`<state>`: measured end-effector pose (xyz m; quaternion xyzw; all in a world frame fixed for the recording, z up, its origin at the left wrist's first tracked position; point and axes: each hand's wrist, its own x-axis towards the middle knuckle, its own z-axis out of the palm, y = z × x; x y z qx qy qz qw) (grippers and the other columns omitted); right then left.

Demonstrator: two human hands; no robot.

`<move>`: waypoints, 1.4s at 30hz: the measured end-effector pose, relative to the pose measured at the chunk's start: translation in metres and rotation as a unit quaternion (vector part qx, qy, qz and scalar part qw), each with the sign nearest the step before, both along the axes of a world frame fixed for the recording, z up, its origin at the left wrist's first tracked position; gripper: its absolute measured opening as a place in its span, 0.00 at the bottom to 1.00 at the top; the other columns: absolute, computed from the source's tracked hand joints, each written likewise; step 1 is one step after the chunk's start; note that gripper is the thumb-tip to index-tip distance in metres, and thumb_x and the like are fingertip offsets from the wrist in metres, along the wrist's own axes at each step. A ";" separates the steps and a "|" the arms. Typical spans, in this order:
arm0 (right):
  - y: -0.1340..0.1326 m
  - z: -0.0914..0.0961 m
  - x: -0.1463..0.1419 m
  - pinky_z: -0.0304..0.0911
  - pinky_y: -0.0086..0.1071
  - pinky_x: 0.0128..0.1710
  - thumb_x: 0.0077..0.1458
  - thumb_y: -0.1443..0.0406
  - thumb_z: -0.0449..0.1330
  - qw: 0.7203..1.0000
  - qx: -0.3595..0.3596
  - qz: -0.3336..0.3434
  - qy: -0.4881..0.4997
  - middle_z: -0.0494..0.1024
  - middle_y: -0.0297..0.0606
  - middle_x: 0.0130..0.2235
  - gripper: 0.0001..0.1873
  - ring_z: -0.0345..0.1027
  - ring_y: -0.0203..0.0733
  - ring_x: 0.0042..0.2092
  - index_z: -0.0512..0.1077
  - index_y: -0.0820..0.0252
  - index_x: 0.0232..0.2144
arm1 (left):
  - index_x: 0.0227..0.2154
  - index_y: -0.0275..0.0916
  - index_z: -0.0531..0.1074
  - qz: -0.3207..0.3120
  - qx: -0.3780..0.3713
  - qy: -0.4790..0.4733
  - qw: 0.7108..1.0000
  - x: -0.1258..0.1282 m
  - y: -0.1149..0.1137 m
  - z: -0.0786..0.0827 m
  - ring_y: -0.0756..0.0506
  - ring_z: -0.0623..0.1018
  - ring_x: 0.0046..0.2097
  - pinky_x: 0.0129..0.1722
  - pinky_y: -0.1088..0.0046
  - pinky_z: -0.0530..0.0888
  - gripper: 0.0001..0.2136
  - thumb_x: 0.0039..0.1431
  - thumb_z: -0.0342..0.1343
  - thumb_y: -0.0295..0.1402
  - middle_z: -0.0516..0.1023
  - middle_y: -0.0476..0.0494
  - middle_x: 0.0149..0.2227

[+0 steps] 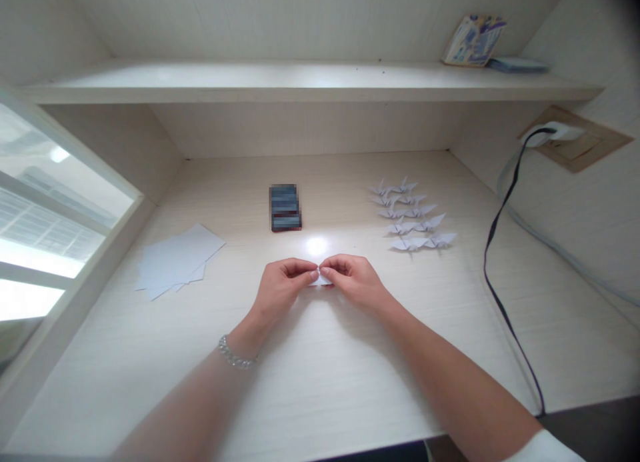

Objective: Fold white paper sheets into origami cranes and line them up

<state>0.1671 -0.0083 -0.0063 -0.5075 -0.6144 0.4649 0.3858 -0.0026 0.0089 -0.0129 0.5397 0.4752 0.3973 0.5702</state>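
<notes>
Between my two hands is a small piece of folded white paper (321, 281), mostly covered by the fingers. My left hand (286, 282) pinches its left side with thumb and fingers, a silver chain bracelet on the wrist. From the right, my right hand (356, 279) pinches the same piece, its fingertips almost meeting those of the left. Several white paper cranes (411, 215) stand in two columns on the desk, to the right and farther back. Loose sheets of white paper (177, 261) lie overlapping at the left.
A dark, pixelated phone-like rectangle (285, 207) lies beyond my hands. At the right, a black cable (493, 269) runs from a wall socket (575, 139) down to the desk's front edge. A shelf (310, 92) spans the back, carrying a small colourful box (474, 41). A window stands at left.
</notes>
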 end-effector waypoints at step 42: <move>-0.001 0.004 -0.001 0.64 0.29 0.31 0.50 0.67 0.56 0.999 -0.029 -0.007 0.035 0.76 0.36 0.30 0.06 0.69 0.36 0.30 0.73 0.62 0.29 | 0.29 0.35 0.76 0.002 -0.018 -0.008 1.000 0.001 -0.001 0.001 0.48 0.76 0.32 0.32 0.73 0.72 0.10 0.42 0.64 0.33 0.79 0.42 0.30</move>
